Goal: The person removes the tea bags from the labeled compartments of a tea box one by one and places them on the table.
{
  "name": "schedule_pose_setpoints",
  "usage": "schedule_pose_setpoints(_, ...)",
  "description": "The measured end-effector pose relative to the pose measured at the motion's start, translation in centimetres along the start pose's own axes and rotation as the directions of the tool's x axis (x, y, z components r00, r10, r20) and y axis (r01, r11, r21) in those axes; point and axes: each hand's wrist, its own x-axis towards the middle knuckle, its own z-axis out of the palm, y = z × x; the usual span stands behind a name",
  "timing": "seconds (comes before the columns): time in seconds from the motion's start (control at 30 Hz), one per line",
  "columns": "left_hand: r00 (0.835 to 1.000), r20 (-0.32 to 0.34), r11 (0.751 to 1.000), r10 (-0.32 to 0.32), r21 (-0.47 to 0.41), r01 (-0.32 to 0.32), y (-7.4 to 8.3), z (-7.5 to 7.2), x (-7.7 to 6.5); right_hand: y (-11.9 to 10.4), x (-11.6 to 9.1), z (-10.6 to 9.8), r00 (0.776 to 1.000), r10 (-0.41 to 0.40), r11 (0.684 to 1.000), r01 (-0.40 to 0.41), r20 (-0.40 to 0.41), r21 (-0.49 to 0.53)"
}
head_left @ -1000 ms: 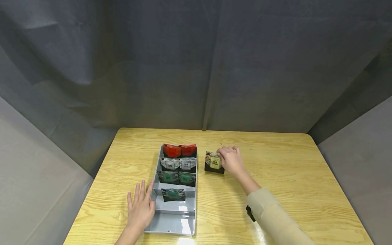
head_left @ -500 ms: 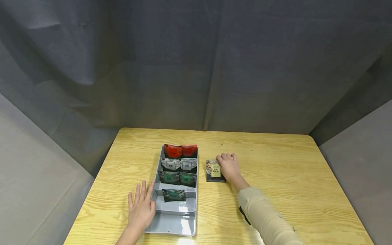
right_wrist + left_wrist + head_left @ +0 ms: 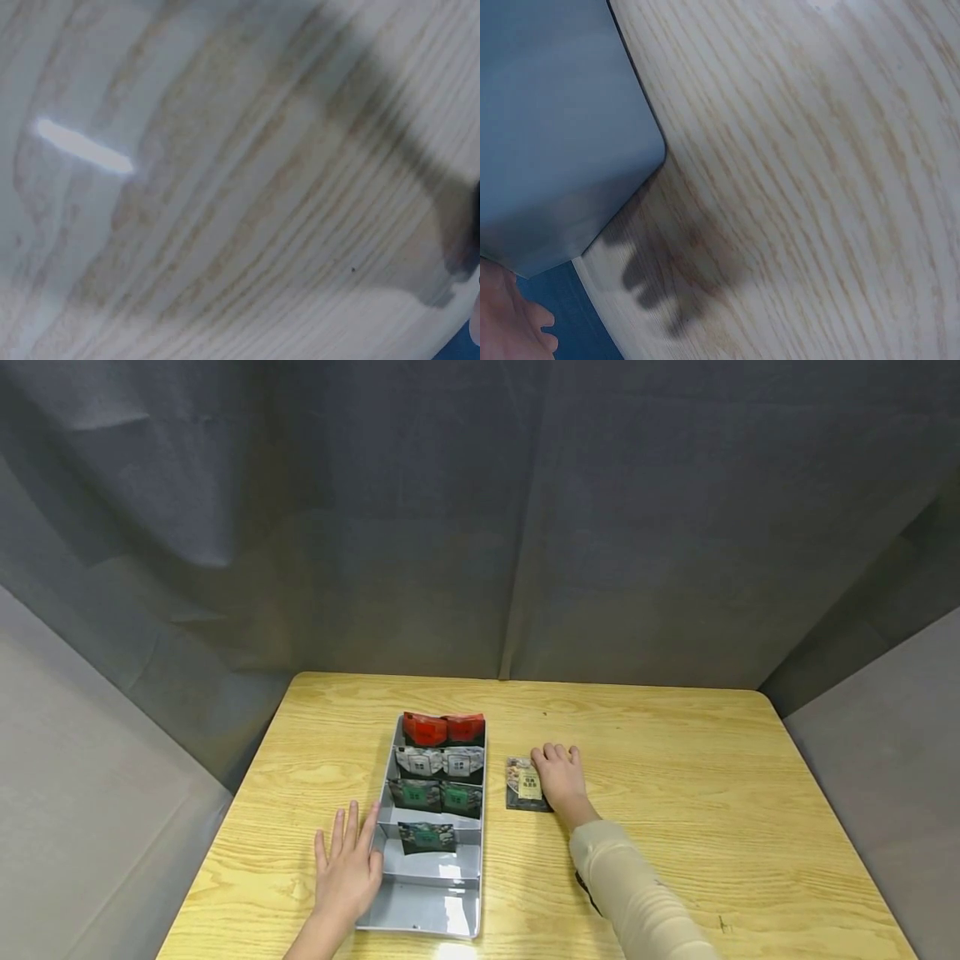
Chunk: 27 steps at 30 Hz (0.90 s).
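Note:
A black sachet with a yellow label (image 3: 529, 783) is at or just above the tabletop, right of a grey divided tray (image 3: 420, 906). My right hand (image 3: 561, 779) holds it by its right edge; the thumb is hidden. My left hand (image 3: 345, 872), fingers spread, rests along the tray's left side, index finger and thumb at the rim. Red sachets (image 3: 425, 731) stand in the back compartment, white-labelled sachets (image 3: 420, 762) in the second, and green-labelled sachets (image 3: 415, 795) in the third. A single dark green sachet (image 3: 427, 837) leans in the fourth.
The wooden table (image 3: 675, 760) ends at a grey curtain (image 3: 637, 568) behind, with pale panels (image 3: 885, 727) on both sides. In the left wrist view the tray's corner (image 3: 562, 135) stands above the wood. A bright reflection (image 3: 86, 146) shows in the right wrist view.
My right hand has brought the yellow-labelled sachet down and toward me, mostly in the first half second. The left hand and the tray have stayed put.

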Motion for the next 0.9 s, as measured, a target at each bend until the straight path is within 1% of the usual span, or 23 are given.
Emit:
schedule_pose_setpoints(0.1, 1.0, -0.011, 1.0, 0.003, -0.003, -0.003, 0.02, 0.0, -0.01, -0.02, -0.12, 0.17, 1.0, 0.008, 1.0, -0.008, 0.017, -0.004)
schedule_pose_setpoints(0.33, 1.0, 0.012, 1.0, 0.0, 0.003, 0.0, 0.14, -0.1, -0.01, -0.07, -0.24, 0.28, 0.998, 0.012, 1.0, -0.011, 0.054, -0.009)
schedule_pose_setpoints(0.6, 1.0, 0.001, 1.0, 0.0, -0.011, 0.0, 0.19, -0.16, -0.09, -0.15, -0.19, 0.15, 0.996, 0.028, 1.0, -0.028, 0.08, -0.003)
schedule_pose_setpoints(0.73, 1.0, 0.009, 1.0, -0.001, -0.013, 0.002, 0.22, -0.23, -0.07, -0.17, -0.16, -0.01, 0.995, 0.033, 0.999, -0.033, 0.092, 0.002)
schedule_pose_setpoints(0.9, 1.0, 0.017, 1.0, -0.005, -0.003, 0.005, 0.16, -0.22, 0.0, -0.24, -0.06, -0.29, 0.996, 0.043, 0.999, -0.045, 0.072, 0.023)
